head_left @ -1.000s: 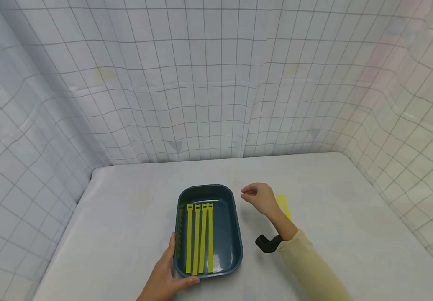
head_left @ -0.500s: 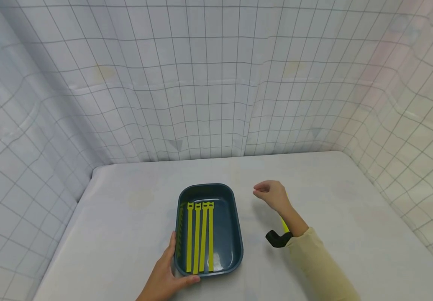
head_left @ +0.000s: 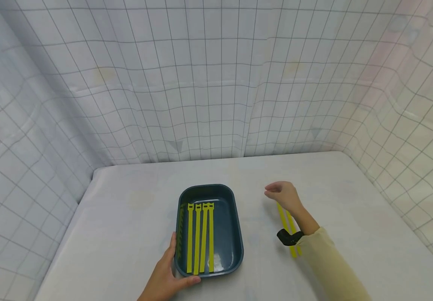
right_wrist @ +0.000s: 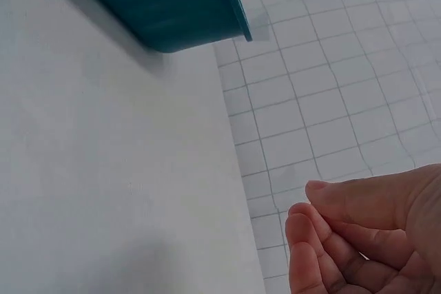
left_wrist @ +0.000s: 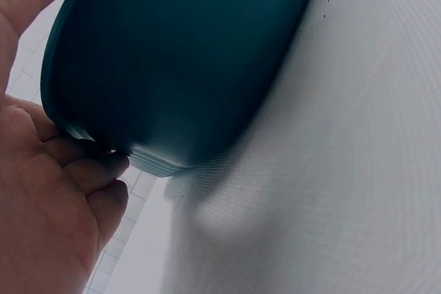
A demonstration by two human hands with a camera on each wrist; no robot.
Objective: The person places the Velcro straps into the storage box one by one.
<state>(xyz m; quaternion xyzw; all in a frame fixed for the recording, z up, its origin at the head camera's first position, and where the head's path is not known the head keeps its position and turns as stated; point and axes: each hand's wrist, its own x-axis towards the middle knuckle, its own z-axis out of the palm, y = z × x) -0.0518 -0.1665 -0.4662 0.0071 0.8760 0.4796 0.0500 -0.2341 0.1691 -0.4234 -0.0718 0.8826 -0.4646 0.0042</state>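
My left hand (head_left: 165, 274) grips the near left corner of a dark teal tray (head_left: 225, 234), thumb over the front rim and fingers along the left side. Curled fingertips show against the rim of the tray (left_wrist: 172, 53) in the left wrist view. Several flat yellow cable ties (head_left: 190, 242) with slotted heads lie lengthwise, side by side, in the tray's left half. To the right of the tray, my right hand (head_left: 285, 196) hovers with loosely bent fingers and nothing between them. Two more yellow cable ties (head_left: 283, 217) lie below it, partly hidden by the hand and wrist.
A white-covered table (head_left: 126, 234) bears everything. Grid-patterned white curtains (head_left: 216, 83) close off the back and both sides. A black camera mount (head_left: 288, 237) juts from my right wrist above the loose ties.
My right hand has moved rightward, away from the tray, uncovering more of the loose cable ties. My left hand, the tray and the ties in it stay put.
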